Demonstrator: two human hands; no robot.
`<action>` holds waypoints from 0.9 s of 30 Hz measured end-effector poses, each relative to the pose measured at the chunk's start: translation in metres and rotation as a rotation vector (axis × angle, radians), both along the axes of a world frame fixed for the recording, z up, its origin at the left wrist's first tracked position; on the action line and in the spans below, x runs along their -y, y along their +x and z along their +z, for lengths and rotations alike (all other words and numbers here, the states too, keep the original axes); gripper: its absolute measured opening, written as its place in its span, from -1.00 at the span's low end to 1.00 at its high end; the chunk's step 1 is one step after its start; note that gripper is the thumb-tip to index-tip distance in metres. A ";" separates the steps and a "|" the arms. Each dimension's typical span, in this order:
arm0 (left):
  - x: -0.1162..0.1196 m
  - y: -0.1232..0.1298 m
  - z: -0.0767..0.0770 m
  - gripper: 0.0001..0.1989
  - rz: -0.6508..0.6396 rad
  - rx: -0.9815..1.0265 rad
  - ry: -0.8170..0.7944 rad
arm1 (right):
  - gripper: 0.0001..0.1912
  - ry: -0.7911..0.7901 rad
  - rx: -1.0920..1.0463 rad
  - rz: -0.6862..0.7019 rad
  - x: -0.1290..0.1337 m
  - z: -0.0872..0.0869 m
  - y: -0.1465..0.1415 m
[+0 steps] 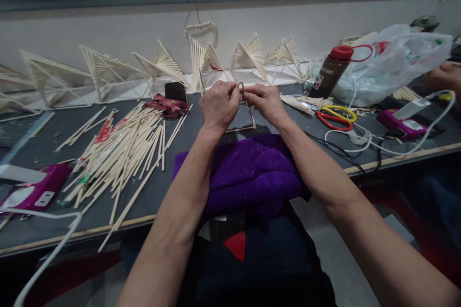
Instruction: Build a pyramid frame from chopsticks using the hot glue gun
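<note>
My left hand (pixel 220 104) and my right hand (pixel 265 101) meet over the middle of the table, fingers closed in pinches. Between them is a frame of thin wooden sticks (pixel 249 116), its lower stick running just beyond a folded purple cloth (pixel 252 172). Both hands grip the upper part of this frame, where a small light loop or stick end shows between the fingertips. My fingers hide the exact joint. Left of my left forearm lies a loose pile of wooden sticks (pixel 126 158).
Twisted stick models (pixel 252 53) line the wall. At right are a brown bottle (pixel 328 74), a white plastic bag (pixel 392 67), scissors with red and yellow handles (pixel 334 120) and a purple device with a cable (pixel 403 122). Another purple device (pixel 39 187) sits left. Another person's hand (pixel 444 79) shows far right.
</note>
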State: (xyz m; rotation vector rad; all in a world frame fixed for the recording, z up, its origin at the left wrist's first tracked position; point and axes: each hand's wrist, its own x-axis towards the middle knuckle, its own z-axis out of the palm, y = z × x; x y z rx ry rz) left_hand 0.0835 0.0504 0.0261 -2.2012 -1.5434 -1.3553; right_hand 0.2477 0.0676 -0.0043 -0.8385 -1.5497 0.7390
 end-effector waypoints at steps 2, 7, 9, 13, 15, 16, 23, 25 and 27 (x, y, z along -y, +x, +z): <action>-0.001 -0.001 -0.001 -0.82 0.003 -0.002 0.011 | -0.66 -0.005 -0.010 0.004 0.000 0.000 0.000; 0.001 0.000 0.000 -0.82 0.011 -0.020 0.000 | -0.70 -0.017 -0.025 0.004 0.002 0.002 -0.001; 0.002 0.001 0.000 -0.83 0.015 -0.029 -0.013 | -0.71 -0.032 -0.027 -0.002 0.003 0.003 -0.001; 0.003 0.003 0.000 -0.82 0.016 -0.025 -0.032 | -0.74 -0.030 -0.016 -0.006 0.002 0.003 -0.001; 0.003 0.003 0.000 -0.82 0.024 -0.028 -0.031 | -0.75 -0.027 -0.007 -0.008 0.001 0.003 -0.001; 0.003 0.003 -0.001 -0.82 0.030 -0.033 -0.030 | -0.75 -0.027 -0.003 -0.008 0.001 0.002 0.000; 0.003 0.003 0.001 -0.81 0.010 -0.025 -0.048 | -0.69 -0.035 0.021 -0.014 0.001 0.002 0.001; 0.003 0.003 0.002 -0.81 -0.001 -0.010 -0.053 | -0.69 -0.031 0.018 -0.013 0.001 0.002 0.000; 0.004 0.002 0.002 -0.81 -0.010 0.000 -0.049 | -0.69 -0.031 0.017 -0.015 0.001 0.003 0.000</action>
